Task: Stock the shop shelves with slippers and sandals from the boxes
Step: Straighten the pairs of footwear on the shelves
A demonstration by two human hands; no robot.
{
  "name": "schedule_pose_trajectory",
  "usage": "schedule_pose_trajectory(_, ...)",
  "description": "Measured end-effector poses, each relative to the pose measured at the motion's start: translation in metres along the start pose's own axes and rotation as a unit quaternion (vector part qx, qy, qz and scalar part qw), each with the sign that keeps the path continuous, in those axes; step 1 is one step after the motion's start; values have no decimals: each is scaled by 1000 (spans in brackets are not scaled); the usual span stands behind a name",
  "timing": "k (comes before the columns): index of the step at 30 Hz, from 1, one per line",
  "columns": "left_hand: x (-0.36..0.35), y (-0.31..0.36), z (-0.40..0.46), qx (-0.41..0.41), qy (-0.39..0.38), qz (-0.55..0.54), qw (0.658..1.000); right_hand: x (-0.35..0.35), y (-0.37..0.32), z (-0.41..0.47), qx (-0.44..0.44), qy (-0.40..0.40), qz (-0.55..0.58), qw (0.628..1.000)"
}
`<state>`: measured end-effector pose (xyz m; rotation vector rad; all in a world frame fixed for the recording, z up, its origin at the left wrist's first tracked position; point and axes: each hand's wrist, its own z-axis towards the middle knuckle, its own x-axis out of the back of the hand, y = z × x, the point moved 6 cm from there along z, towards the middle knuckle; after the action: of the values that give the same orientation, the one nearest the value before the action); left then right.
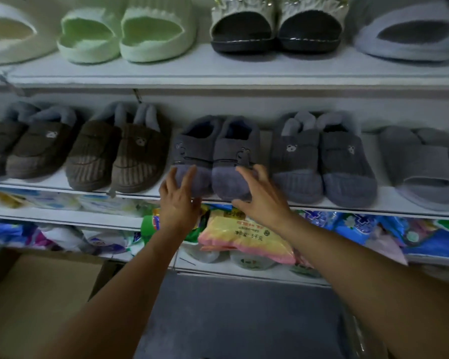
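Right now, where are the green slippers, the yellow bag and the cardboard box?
green slippers (151,37): head view, right slipper's opening.
yellow bag (241,229): head view, printed front.
cardboard box (36,294): head view, inner flap.

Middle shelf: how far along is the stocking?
Done: brown pairs and a grey pair line the middle shelf. In hand: left hand and right hand set the grey-purple pair. Left: unclear; the cardboard box interior is hidden.

Both hands, left (178,203) and right (259,200), outstretched, fingers loosely spread.
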<state>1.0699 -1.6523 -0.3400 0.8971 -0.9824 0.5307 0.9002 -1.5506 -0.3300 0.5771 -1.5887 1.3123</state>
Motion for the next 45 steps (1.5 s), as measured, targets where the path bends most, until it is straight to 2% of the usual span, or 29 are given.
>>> schedule_pose_trajectory(3,-10,-19,21,-43,-68,-4,997,-15,-5,11,-71,-8,-25,997)
schedule_pose_trajectory(6,-20,-25,37,-62,-113,-4,992,-22,-4,18,-98,-10,-32,995)
schedule_pose_trajectory(12,-21,-27,50,-81,-119,-8,990,-25,-3,33,-128,-24,2,991)
schedule_pose_trajectory(17,-17,-32,49,-102,-117,-15,988,-21,-10,33,-139,-12,-50,989)
schedule_pose_trajectory(25,8,-54,52,-142,-125,-72,979,-27,-82,52,-77,59,-89,991)
schedule_pose_trajectory(28,32,-68,52,-146,-79,-73,983,-35,-106,55,-40,45,-87,994)
schedule_pose_trajectory(30,52,-87,49,-122,-14,-26,992,-41,-121,58,-4,30,-70,997)
schedule_pose_trajectory(32,69,-118,47,-60,45,19,997,-50,-136,63,20,4,-44,999)
schedule_pose_trajectory(35,86,-173,49,51,77,3,996,-71,-165,73,43,-41,-10,998)
schedule_pose_trajectory(39,93,-226,56,183,35,-65,980,-103,-191,92,29,-80,25,996)
schedule_pose_trajectory(41,93,-234,61,183,12,-74,980,-116,-194,99,-8,-96,39,995)
schedule_pose_trajectory(45,97,-242,73,159,-8,-49,986,-128,-200,107,-24,-107,33,993)
